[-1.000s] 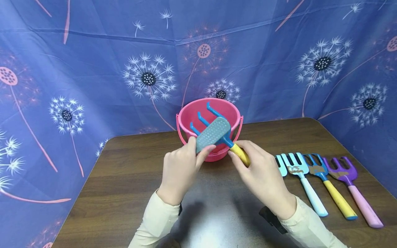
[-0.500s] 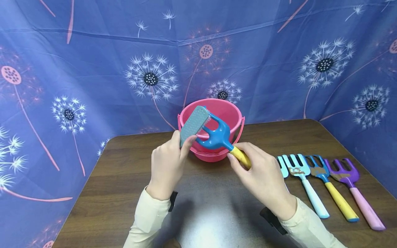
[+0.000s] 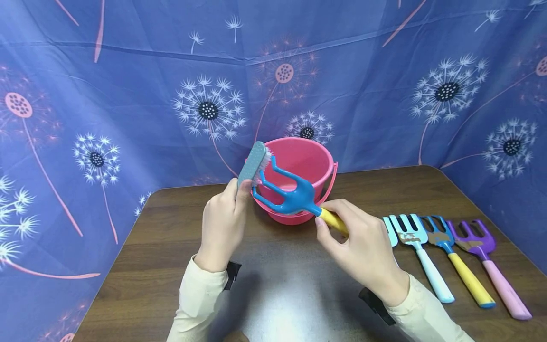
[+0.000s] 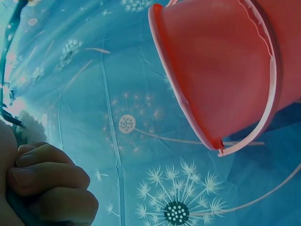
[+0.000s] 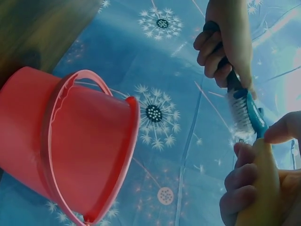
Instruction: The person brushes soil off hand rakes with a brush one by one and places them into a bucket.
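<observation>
My left hand (image 3: 223,225) grips a grey-blue scrub brush (image 3: 253,163) with its white bristles turned right. The bristles meet the tine tips of a blue hand fork (image 3: 295,195). My right hand (image 3: 363,242) holds this fork by its yellow handle (image 3: 332,221), tines pointing up and left. In the right wrist view the brush bristles (image 5: 241,115) lie against the fork head, and fingers wrap the yellow handle. The left wrist view shows the curled left fingers (image 4: 56,188), with most of the brush hidden. Both tools are held up in front of a pink bucket (image 3: 299,154).
The bucket stands at the back of the brown wooden table (image 3: 149,247), its handle hanging down. On the right lie several hand forks: a light blue one (image 3: 420,256), a blue and yellow one (image 3: 461,266) and a purple and pink one (image 3: 495,270), with brown smears. A blue dandelion cloth (image 3: 141,71) hangs behind.
The brush has moved left along the blue fork, from over its head to the tine tips, and turned onto its side. The right hand has stayed nearly still, holding the fork.
</observation>
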Action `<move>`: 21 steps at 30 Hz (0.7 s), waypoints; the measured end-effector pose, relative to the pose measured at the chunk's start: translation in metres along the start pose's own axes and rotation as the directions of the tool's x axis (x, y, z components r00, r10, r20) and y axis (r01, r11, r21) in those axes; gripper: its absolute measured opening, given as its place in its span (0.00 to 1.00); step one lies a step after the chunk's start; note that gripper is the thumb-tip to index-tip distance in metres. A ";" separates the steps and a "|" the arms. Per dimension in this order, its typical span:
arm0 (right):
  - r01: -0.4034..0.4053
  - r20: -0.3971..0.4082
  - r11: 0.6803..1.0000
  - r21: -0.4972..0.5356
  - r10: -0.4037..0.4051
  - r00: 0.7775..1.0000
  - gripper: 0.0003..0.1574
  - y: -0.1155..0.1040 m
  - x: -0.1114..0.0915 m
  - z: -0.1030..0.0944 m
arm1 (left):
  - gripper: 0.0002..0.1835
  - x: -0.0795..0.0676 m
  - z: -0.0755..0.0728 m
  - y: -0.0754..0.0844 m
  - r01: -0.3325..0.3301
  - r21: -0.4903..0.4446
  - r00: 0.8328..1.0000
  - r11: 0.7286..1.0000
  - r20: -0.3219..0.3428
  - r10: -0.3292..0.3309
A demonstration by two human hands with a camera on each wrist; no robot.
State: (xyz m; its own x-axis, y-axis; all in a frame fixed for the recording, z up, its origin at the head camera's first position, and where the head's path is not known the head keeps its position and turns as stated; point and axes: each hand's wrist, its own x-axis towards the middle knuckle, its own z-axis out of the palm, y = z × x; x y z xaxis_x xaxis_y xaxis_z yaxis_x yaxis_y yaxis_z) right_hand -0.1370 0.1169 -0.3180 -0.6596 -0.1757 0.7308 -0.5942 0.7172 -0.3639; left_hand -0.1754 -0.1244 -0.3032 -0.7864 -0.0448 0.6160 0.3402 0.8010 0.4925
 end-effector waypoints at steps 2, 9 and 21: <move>0.013 0.002 1.000 0.009 -0.013 1.000 0.11 0.000 0.000 0.000 | 0.44 0.000 0.000 -0.002 0.013 -0.004 1.000 1.000 -0.018 -0.013; -0.020 0.036 0.999 0.043 0.018 0.999 0.11 0.000 0.000 -0.001 | 0.44 0.001 0.001 -0.003 0.043 -0.021 0.999 0.999 -0.029 -0.044; -0.076 0.014 0.995 0.060 0.075 0.997 0.13 -0.001 0.002 -0.005 | 0.45 0.002 0.001 -0.003 0.038 0.002 0.998 0.999 -0.059 -0.038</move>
State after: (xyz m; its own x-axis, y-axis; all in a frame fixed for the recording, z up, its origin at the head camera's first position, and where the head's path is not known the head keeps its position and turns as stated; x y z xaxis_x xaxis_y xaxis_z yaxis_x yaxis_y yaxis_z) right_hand -0.1354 0.1189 -0.3137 -0.7085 -0.1305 0.6935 -0.5694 0.6864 -0.4524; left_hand -0.1783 -0.1264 -0.3042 -0.7672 -0.1101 0.6319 0.3092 0.7997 0.5147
